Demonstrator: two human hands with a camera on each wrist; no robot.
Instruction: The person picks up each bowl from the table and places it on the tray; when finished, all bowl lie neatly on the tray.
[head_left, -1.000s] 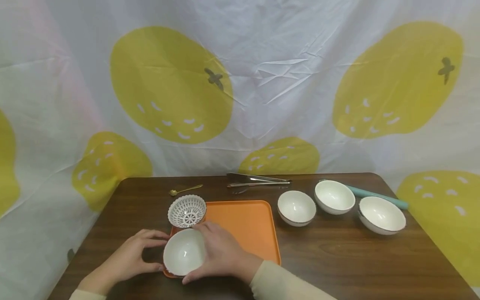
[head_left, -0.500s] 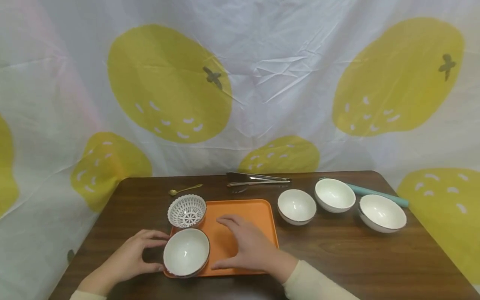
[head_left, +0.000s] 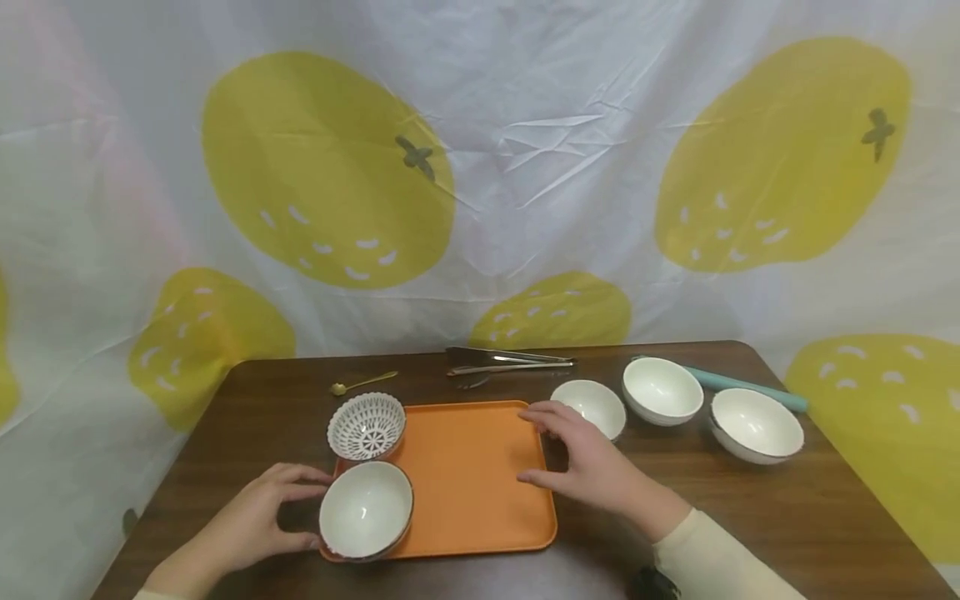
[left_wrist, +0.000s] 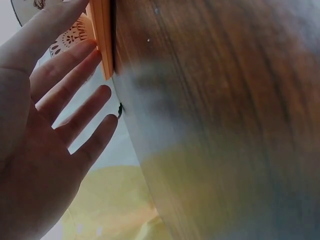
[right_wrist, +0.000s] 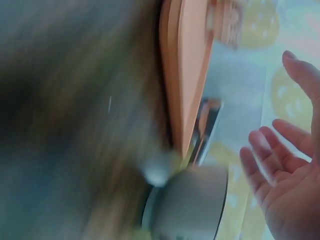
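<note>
A white bowl with a dark rim (head_left: pixel 366 510) stands on the front left corner of the orange tray (head_left: pixel 476 479). Behind it on the tray's back left corner is a black-and-white patterned bowl (head_left: pixel 367 427). My left hand (head_left: pixel 251 521) is beside the white bowl, its fingertips at the tray's left edge; the left wrist view shows these fingers (left_wrist: pixel 82 112) extended and apart. Over the tray's right edge hovers my right hand (head_left: pixel 592 462), fingers spread and holding nothing. Just beyond it sits another white bowl (head_left: pixel 588 404), partly covered by that hand.
Two more white bowls, one at the back (head_left: pixel 662 390) and one at the right (head_left: pixel 756 425), stand near a teal stick-like object (head_left: pixel 750 387). Tongs (head_left: pixel 510 362) lie behind the tray, and a small gold spoon (head_left: pixel 363 383) lies at the back left.
My right hand has let go of the white bowl on the tray and moved right, across the tray toward the other bowls. My left hand stays beside the bowl.
</note>
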